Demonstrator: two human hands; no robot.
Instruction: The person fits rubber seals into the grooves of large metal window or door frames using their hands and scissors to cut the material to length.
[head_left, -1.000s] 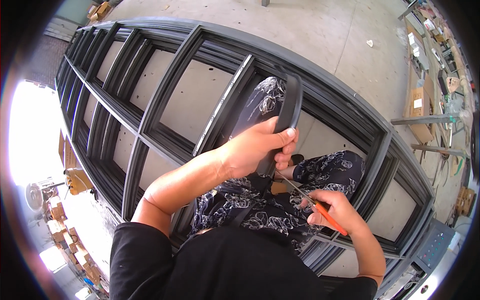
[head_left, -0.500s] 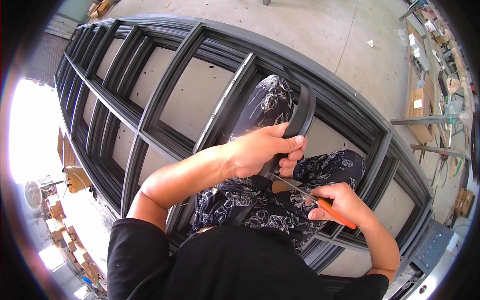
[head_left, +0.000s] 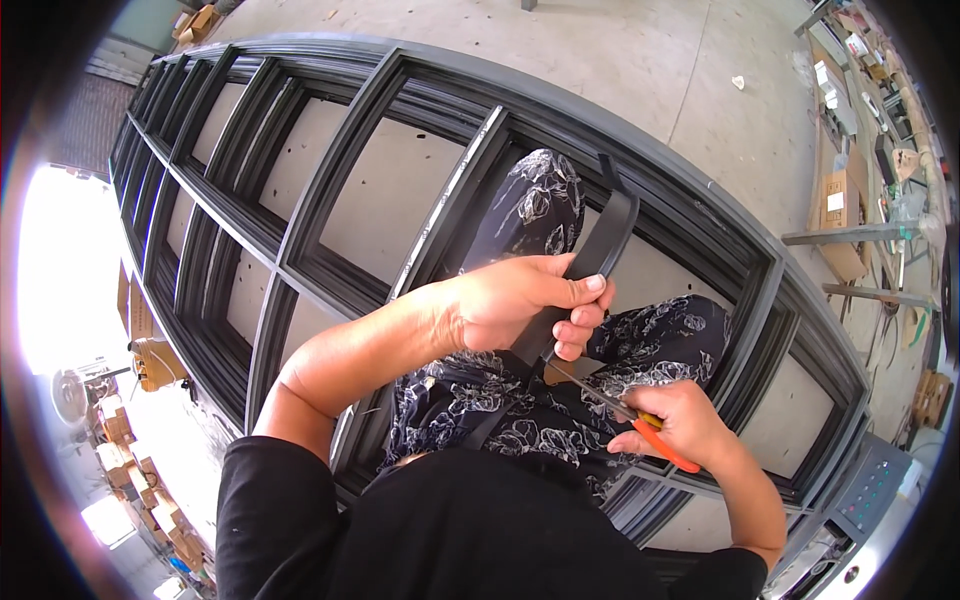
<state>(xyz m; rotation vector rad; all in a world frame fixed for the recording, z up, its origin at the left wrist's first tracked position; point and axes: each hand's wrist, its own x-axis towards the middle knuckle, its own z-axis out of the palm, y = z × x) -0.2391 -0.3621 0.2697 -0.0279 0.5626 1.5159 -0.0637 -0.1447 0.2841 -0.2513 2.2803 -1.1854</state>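
Note:
My left hand (head_left: 530, 300) is closed around a wide, flat black rubber-like strip (head_left: 608, 235). The thumb presses on its face. The strip's far part bends over above the hand, and its near end hangs over my lap. In my right hand (head_left: 682, 425) are scissors (head_left: 660, 447) with orange and yellow handles. Their long thin blades reach up and left, with the tips at the strip's near end, just below my left hand. Whether the tips touch the strip I cannot tell. My patterned trouser legs (head_left: 535, 195) lie beneath both hands.
Large dark metal frames (head_left: 345, 150) with crossbars are stacked around my legs, running far left. Shelving with a cardboard box (head_left: 843, 210) and loose goods stands at the right. A grey button panel (head_left: 870, 490) is at the lower right, and a fan (head_left: 67, 395) at the left.
The strip's far part has swung right and straightened somewhat. My right hand has turned slightly, and the scissors' handles have spread, showing the yellow one. My left hand has barely moved.

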